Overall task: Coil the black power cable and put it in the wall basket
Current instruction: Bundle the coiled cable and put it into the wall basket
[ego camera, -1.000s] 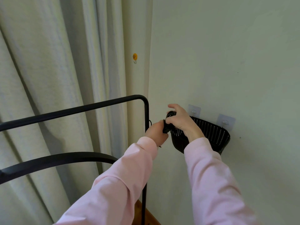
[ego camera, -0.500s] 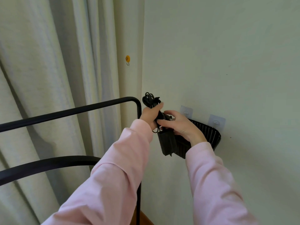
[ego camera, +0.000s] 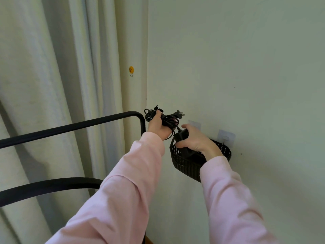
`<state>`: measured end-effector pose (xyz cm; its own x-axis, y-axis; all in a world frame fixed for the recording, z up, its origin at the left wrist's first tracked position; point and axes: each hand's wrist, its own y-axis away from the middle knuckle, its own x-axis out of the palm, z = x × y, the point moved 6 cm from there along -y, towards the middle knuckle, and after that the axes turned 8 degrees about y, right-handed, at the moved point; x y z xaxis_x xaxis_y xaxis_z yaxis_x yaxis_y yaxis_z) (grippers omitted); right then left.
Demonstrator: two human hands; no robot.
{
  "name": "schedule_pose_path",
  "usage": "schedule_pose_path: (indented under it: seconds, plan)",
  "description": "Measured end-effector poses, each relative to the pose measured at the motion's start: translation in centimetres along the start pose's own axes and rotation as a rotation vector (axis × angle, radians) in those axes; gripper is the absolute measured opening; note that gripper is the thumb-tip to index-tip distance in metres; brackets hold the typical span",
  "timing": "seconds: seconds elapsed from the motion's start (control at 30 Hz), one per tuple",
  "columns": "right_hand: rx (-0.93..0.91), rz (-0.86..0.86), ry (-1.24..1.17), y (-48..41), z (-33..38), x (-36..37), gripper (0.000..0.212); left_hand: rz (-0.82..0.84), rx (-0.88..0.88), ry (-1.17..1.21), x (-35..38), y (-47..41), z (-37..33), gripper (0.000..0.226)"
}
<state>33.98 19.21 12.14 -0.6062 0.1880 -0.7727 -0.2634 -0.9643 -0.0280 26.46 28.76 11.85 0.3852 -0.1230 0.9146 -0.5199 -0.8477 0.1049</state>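
While left hand [ego camera: 157, 127] grips coiled black power cable [ego camera: 168, 120] just above-left of wall basket [ego camera: 186, 164], right hand [ego camera: 197, 143] clasps adapter brick [ego camera: 182, 135] over basket's left end.

Cable [ego camera: 167, 118] above basket [ego camera: 186, 164], left.

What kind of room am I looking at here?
Likely a home room, perhaps a bedroom corner: long pale curtains, a black metal rail frame, and a small black wall basket hung on stick-on hooks.
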Motion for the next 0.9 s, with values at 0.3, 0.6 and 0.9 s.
schedule_pose_path:
  seconds: [0.3,0.6,0.9]
  plan:
    - [-0.071,-0.150,0.010,-0.2,-0.2,-2.9,0.073,0.021,0.055,-0.215,0.2,-0.8,1.2,0.019]
    - [-0.007,-0.185,0.253,-0.8,-1.6,-3.5,0.080,-0.009,0.048,-0.372,0.0,-0.3,1.5,0.015]
    - [0.306,0.153,0.492,0.2,-7.2,-0.6,0.040,-0.093,-0.033,-0.983,-2.1,-0.8,6.1,0.027]
